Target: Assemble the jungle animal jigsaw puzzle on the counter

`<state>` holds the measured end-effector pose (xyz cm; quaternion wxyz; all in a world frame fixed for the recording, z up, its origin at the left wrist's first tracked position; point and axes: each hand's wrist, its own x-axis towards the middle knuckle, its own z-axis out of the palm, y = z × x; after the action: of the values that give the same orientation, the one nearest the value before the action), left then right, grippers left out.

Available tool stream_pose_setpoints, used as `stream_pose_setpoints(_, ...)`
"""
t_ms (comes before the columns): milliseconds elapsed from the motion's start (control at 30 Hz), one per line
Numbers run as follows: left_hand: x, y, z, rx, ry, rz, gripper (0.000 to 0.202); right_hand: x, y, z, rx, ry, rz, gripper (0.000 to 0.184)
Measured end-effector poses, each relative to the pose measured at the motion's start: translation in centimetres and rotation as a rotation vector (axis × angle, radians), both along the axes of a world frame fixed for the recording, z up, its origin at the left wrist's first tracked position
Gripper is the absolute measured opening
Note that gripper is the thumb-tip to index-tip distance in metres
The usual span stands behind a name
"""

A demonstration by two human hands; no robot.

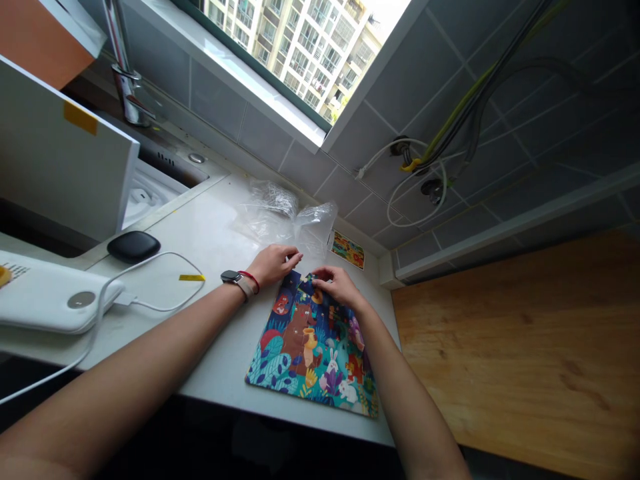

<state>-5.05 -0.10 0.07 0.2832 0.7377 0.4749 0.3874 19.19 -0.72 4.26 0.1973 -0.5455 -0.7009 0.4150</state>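
- Resting the right hand [340, 287] on the top edge of a forest-animal jigsaw puzzle [310, 347], its fingers [324, 273] curled narrowly against the pieces; whether they grip one, I cannot tell.
- The left hand [273, 265] sits just beside the puzzle's top corner, fingers [293, 255] loosely together, holding nothing.
- The puzzle lies flat on the white desk [210, 320], near its front edge.
- A crumpled plastic bag [285, 217] and a small picture card [347, 250] lie just behind it.

Left wrist [241, 283] wears a black watch [231, 276], pale strap, red cord bracelet [253, 280].
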Motion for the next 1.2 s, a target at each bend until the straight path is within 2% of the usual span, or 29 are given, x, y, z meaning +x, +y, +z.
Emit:
stream_pose_setpoints(100, 0.0, -0.1, 0.2, -0.002, 0.002, 0.0, 0.035, 0.2, -0.6, 0.4, -0.035, 0.089, -0.073, 0.038)
stream_pose_setpoints(200, 0.0, -0.2, 0.3, -0.008, 0.005, 0.002, 0.035, 0.3, -1.6, 1.0, -0.141, 0.238, -0.185, 0.061)
stream_pose_setpoints(267, 0.0, -0.2, 0.3, -0.011, 0.007, 0.008, 0.036, 0.1, -2.3, 1.1, -0.182, 0.274, -0.227, 0.07)
stream_pose_setpoints(433, 0.2, -0.2, 0.1, -0.019, 0.008, 0.02, 0.036, -0.6, -3.1, -0.3, -0.101, 0.209, -0.314, 0.049)
stream_pose_setpoints(667, 0.1, -0.3, 0.3, -0.026, 0.008, 0.005, 0.036, -0.8, -2.5, -2.3, 0.03, 0.087, -0.308, 0.049)
stream_pose_setpoints(967, 0.1, -0.3, 0.4, -0.029, 0.028, -0.001, 0.039, -1.0, -2.6, -2.3, 0.217, -0.113, -0.214, 0.033)
stream_pose_setpoints(1200, 0.2, -0.3, 0.0, 0.007, 0.053, -0.032, 0.025, -1.1, -2.3, -1.8, 0.275, -0.242, -0.046, 0.023)
